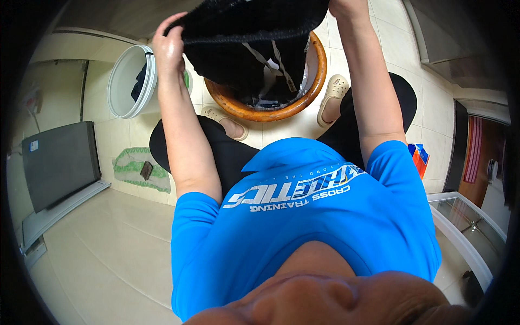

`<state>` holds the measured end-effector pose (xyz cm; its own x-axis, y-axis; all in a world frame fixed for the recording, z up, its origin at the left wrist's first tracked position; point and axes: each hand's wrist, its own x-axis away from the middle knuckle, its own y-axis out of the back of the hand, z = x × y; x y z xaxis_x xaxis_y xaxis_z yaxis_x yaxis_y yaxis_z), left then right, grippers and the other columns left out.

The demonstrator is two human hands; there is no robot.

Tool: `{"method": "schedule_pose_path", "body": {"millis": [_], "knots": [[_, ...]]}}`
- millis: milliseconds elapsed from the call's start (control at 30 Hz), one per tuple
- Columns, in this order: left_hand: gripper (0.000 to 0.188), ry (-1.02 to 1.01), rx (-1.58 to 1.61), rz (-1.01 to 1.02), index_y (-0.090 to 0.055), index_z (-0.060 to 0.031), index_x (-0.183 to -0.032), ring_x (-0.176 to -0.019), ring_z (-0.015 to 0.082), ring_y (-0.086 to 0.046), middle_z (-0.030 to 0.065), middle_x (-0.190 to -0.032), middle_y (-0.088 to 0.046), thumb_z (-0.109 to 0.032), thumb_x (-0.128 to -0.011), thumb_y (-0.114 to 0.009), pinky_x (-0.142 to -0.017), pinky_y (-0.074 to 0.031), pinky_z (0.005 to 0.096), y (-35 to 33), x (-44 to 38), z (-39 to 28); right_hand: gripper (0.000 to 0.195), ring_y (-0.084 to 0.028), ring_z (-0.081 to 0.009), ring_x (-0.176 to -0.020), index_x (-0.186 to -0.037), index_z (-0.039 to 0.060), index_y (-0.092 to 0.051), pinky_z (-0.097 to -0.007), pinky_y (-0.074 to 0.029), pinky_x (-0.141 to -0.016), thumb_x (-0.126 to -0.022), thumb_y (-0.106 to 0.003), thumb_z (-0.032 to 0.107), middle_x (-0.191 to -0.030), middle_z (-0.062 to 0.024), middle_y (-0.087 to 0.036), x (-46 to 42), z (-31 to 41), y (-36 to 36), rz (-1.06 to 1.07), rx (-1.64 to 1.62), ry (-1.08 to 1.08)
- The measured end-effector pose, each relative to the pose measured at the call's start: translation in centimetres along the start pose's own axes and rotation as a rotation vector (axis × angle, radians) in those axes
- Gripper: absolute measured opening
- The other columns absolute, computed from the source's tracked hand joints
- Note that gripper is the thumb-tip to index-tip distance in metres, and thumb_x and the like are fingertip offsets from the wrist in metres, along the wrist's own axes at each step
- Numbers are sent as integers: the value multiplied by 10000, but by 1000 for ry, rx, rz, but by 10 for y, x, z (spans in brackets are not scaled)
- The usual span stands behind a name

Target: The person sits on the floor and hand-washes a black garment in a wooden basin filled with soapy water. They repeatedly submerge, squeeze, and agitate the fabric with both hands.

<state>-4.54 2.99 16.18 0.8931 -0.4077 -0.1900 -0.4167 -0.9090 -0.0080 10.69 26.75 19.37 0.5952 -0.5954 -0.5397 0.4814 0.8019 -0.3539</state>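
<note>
A wet-looking black garment (243, 57) is spread between my two hands, with its ribbed edge running across near the top of the view. Fingers and thumb of my left hand (170, 42) pinch that edge at its left end. At the upper right, my right hand (347, 10) grips the other end and is partly cut off by the frame. Pale strings and a small tag hang at the garment's middle. Below it stands a round tub with a brown, glossy rim (272, 115); dark cloth and water seem to lie inside, partly hidden by the garment.
A white bucket (115, 87) with dark cloth in it is at the left. My feet in beige clogs (335, 87) flank the tub. A green-and-white mat (136, 168) bears a brown object. An orange-and-blue packet (420, 160) lies right, near a white-framed glass panel (459, 211).
</note>
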Motion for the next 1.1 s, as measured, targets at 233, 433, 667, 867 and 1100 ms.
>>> {"method": "schedule_pose_path", "body": {"millis": [233,433,667,867,1100], "knots": [[273,79,-62,-108,-638,-25,-938,-779,113,-562,64,-828,-618,29,-733,-467,-719,-433,208,27,11,35,202,-573,-114,-812,-974,16,-616,-235,-445,-744,-780,-562,26,-852,-68,-630,25,-73,64,-178,519,-43],[289,227,-578,364,-640,-40,-919,-787,97,-562,26,-861,-632,52,-694,-483,-735,-433,207,26,71,116,225,-545,-92,-723,-952,57,-624,-218,-446,-661,-743,-565,-2,-792,-16,-594,129,-135,107,-266,774,-436],[314,380,-880,930,-648,-80,-922,-900,285,-580,155,-914,-619,-292,-690,-654,-792,-453,342,15,108,150,272,-588,-241,-777,-881,71,-627,-311,-460,-726,-644,-729,158,-801,-121,-615,155,-119,82,716,1152,-911],[527,388,-1105,968,-656,-116,-884,-918,273,-557,127,-955,-565,-593,-664,-616,-784,-441,368,-10,119,145,384,-557,-312,-965,-917,51,-647,-381,-454,-833,-685,-696,353,-993,-172,-587,140,-132,49,714,1424,-888],[557,444,-1055,945,-666,-114,-861,-911,287,-554,140,-942,-567,-634,-695,-558,-790,-434,374,-18,121,149,670,-506,-333,-1051,-1149,13,-426,-393,-433,-878,-656,-739,343,-1137,-211,-493,170,-212,57,500,1433,-1010]]}}
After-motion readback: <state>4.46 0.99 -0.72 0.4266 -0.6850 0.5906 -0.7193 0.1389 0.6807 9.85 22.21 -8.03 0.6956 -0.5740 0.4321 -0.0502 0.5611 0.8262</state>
